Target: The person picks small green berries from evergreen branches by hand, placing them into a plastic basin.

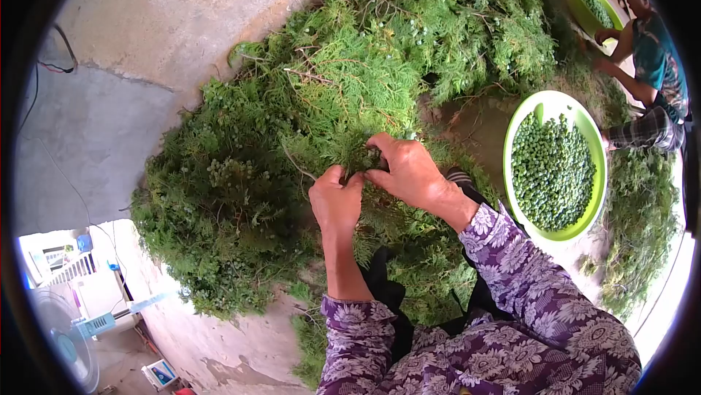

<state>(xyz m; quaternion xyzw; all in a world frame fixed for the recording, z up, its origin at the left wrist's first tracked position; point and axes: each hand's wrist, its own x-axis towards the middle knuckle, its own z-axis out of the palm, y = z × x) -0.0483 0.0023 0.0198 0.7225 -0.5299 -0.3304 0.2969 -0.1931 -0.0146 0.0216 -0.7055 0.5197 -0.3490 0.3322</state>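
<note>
My left hand (338, 201) is closed, thumb and fingers pinching a green evergreen sprig (349, 150) by its stem. Close beside it, my right hand (407, 169) has its fingers curled at the same sprig, the two thumbs almost meeting. What lies right between the right fingertips is partly hidden. Under and beyond both hands spreads a big heap of cut evergreen branches (350, 66), with small pale green cones among the foliage. To the right stands a lime-green basin (511, 169) filled with many small round green cones (551, 169).
At the upper right a seated person (653, 66) reaches toward a second lime-green basin (577, 15), also holding green cones. More cut branches (639, 227) lie along the right. A standing fan (69, 344) is at the lower left, and a cable (62, 176) runs over the concrete floor.
</note>
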